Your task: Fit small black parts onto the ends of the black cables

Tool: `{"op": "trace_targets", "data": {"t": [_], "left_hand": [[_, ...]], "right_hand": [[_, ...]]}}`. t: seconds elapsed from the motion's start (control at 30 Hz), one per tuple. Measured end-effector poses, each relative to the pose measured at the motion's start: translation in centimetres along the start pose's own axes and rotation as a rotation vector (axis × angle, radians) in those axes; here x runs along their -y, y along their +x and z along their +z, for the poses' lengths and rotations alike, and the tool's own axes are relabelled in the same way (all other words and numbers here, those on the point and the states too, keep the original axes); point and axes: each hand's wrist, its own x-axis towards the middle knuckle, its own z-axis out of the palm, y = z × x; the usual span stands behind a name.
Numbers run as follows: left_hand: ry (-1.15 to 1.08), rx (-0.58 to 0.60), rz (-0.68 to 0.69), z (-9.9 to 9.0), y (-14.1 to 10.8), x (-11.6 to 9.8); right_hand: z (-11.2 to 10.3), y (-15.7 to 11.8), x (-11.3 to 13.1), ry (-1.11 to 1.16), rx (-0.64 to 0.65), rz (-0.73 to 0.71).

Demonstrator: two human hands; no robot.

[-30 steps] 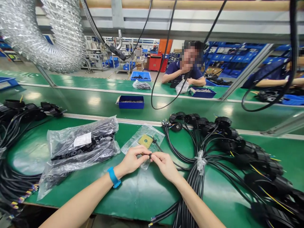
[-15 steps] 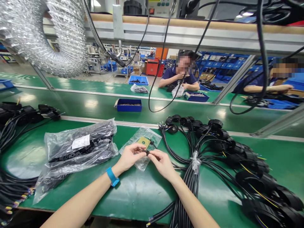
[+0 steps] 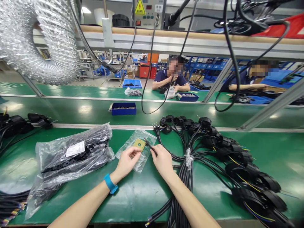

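Head view had the right hand (image 3: 162, 160) holding a slim black part (image 3: 151, 148) beside the yellow plate (image 3: 142, 143), over a clear bag (image 3: 141, 164); the left hand (image 3: 128, 162) narrowed near the plate, its grip unclear to me. Light, steady fingertips seemed best.

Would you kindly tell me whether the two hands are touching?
Apart: in the head view, the small bag shows between left hand and right hand.

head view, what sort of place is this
Probably a factory assembly workshop: bundled black cables on a green bench, a blue bin of small parts, and a co-worker opposite.
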Motion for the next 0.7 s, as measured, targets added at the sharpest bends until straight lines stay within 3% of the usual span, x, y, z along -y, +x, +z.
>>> {"op": "trace_targets", "data": {"t": [0.13,0.23,0.47,0.57,0.7], "left_hand": [[0.199,0.221,0.182,0.9,-1.4,-0.8],[0.285,0.322,0.247,1.3,-2.0,-1.0],[0.378,0.43,0.335,1.6,-2.6,-0.4],[0.414,0.461,0.352,1.6,-2.9,0.1],[0.413,0.481,0.37,1.5,-2.5,0.1]], "right_hand": [[0.4,0.0,0.0,-0.304,0.188,0.061],[-0.2,0.4,0.2,-0.339,0.252,0.078],[-3.7,4.9,-1.6,-0.369,-0.05,0.193],[-3.2,6.6,-4.1,-0.412,-0.003,0.28],[-0.9,7.4,-6.5,-0.441,0.096,0.397]]}}
